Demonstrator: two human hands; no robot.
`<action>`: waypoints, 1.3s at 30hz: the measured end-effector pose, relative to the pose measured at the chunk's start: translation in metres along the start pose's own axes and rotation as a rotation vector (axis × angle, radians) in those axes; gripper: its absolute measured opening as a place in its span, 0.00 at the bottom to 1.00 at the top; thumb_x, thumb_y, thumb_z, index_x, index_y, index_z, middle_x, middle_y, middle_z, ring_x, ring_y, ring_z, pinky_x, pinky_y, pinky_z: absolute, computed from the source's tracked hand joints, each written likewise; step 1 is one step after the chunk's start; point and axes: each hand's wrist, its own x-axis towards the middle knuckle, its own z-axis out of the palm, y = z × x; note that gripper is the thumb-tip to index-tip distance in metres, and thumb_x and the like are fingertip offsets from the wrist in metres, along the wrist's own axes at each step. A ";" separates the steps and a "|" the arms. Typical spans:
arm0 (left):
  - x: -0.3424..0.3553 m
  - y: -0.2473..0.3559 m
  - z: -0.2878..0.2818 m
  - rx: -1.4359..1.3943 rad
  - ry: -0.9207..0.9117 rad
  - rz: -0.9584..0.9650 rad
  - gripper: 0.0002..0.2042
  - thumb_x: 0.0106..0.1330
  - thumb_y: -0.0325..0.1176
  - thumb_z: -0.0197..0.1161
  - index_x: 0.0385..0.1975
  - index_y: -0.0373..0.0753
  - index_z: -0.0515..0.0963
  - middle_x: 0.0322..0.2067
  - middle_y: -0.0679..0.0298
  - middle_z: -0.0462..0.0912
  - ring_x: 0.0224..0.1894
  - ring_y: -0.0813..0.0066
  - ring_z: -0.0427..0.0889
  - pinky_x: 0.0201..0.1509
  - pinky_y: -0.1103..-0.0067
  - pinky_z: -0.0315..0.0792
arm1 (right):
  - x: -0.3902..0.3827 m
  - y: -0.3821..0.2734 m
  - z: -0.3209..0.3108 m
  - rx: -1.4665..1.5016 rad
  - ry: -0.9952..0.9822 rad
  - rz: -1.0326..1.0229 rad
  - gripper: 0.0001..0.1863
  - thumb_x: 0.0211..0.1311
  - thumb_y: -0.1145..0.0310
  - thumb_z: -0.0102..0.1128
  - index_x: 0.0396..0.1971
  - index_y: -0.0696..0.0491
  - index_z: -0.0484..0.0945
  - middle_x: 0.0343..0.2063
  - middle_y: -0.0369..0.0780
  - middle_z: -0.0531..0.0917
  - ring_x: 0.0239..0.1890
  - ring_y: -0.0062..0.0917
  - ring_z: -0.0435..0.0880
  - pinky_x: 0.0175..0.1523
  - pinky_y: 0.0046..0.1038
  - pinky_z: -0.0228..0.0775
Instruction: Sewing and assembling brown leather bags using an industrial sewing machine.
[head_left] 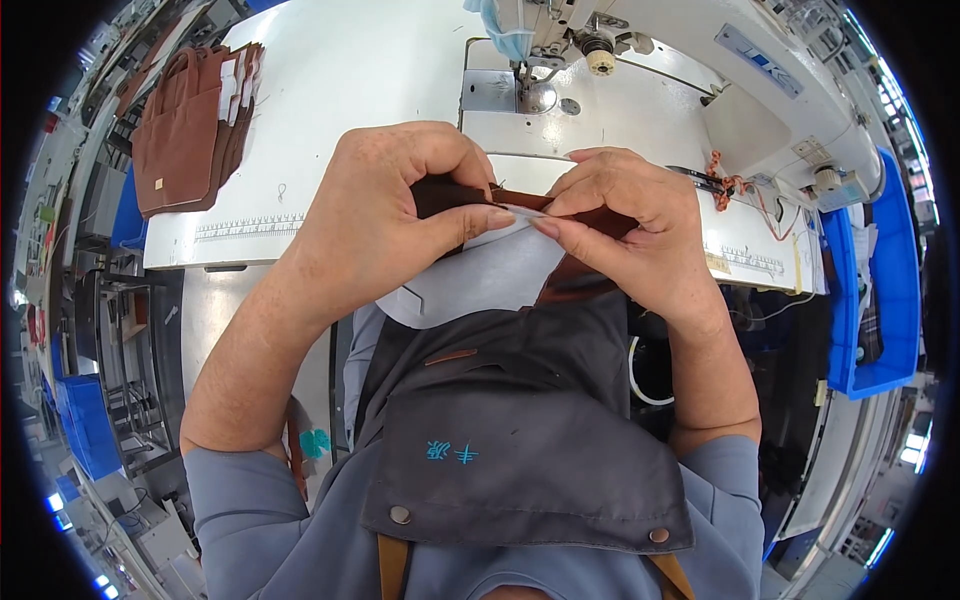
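Both hands pinch the upper edge of a brown leather piece [580, 285] with a pale grey layer [470, 290] showing on it, held over my lap at the table's front edge. My left hand [390, 220] is closed on it, thumb pressed along a folded light strip at the edge. My right hand [630, 220] is closed on the same edge just to the right, thumb and bent fingers together near the middle. The dark inside of the piece shows between the fingers of my left hand. Just beyond stands a sewing machine [780, 80], its presser foot above a metal plate [488, 95].
A pile of brown leather bag pieces [175, 170] lies at the left of the white table [350, 70]. Dark scissors [690, 176] and orange cord [720, 195] lie at the right. Blue bins stand at right [840, 360] and lower left [85, 430]. My dark apron covers my lap.
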 end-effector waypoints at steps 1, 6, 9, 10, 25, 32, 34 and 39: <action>-0.001 0.000 0.000 0.001 0.000 0.008 0.10 0.53 0.23 0.76 0.23 0.33 0.78 0.30 0.62 0.84 0.35 0.78 0.81 0.39 0.81 0.73 | 0.000 0.000 0.000 0.022 -0.002 0.002 0.06 0.53 0.76 0.75 0.28 0.56 0.84 0.26 0.36 0.85 0.30 0.23 0.83 0.36 0.24 0.76; -0.001 -0.002 0.002 0.001 0.018 0.022 0.10 0.55 0.24 0.76 0.22 0.34 0.78 0.28 0.60 0.86 0.33 0.79 0.83 0.39 0.81 0.74 | 0.000 -0.005 0.001 0.168 0.007 0.112 0.05 0.54 0.80 0.73 0.27 0.58 0.84 0.26 0.37 0.85 0.29 0.17 0.83 0.31 0.19 0.76; 0.000 -0.001 0.001 -0.062 0.012 -0.034 0.10 0.54 0.24 0.76 0.21 0.34 0.78 0.28 0.60 0.86 0.33 0.79 0.83 0.38 0.81 0.74 | 0.002 -0.004 0.001 0.209 0.005 0.140 0.05 0.55 0.80 0.73 0.26 0.59 0.83 0.26 0.37 0.85 0.29 0.16 0.83 0.30 0.18 0.76; 0.000 -0.001 0.001 -0.087 -0.002 -0.070 0.10 0.54 0.24 0.76 0.20 0.35 0.78 0.28 0.60 0.87 0.33 0.79 0.84 0.38 0.81 0.74 | 0.003 -0.003 0.001 0.219 -0.003 0.150 0.05 0.55 0.80 0.73 0.25 0.59 0.83 0.26 0.37 0.85 0.29 0.16 0.83 0.31 0.18 0.76; 0.068 -0.080 0.016 0.012 -0.118 -0.119 0.15 0.60 0.27 0.74 0.45 0.35 0.79 0.30 0.66 0.88 0.38 0.84 0.82 0.48 0.80 0.74 | 0.030 0.060 -0.004 -0.079 -0.185 0.345 0.09 0.61 0.69 0.68 0.39 0.57 0.85 0.29 0.45 0.87 0.31 0.33 0.86 0.39 0.31 0.75; 0.104 -0.117 0.042 0.206 0.040 -0.064 0.09 0.60 0.29 0.73 0.37 0.35 0.85 0.31 0.62 0.88 0.36 0.74 0.85 0.47 0.77 0.78 | 0.038 0.110 -0.003 -0.207 -0.163 0.139 0.12 0.66 0.75 0.63 0.48 0.52 0.85 0.36 0.41 0.85 0.33 0.30 0.82 0.44 0.31 0.74; 0.109 -0.120 0.043 0.224 0.042 -0.065 0.07 0.60 0.29 0.73 0.35 0.34 0.86 0.32 0.61 0.88 0.37 0.74 0.86 0.47 0.76 0.79 | 0.042 0.112 -0.008 -0.384 -0.318 0.182 0.11 0.65 0.73 0.61 0.45 0.49 0.88 0.37 0.46 0.83 0.40 0.40 0.85 0.46 0.38 0.77; 0.121 -0.131 0.043 0.186 0.087 0.055 0.07 0.59 0.30 0.74 0.33 0.34 0.87 0.31 0.60 0.89 0.34 0.73 0.86 0.44 0.76 0.79 | 0.040 0.129 -0.009 -0.389 -0.256 0.133 0.12 0.65 0.72 0.61 0.46 0.48 0.88 0.34 0.46 0.81 0.37 0.40 0.84 0.45 0.38 0.77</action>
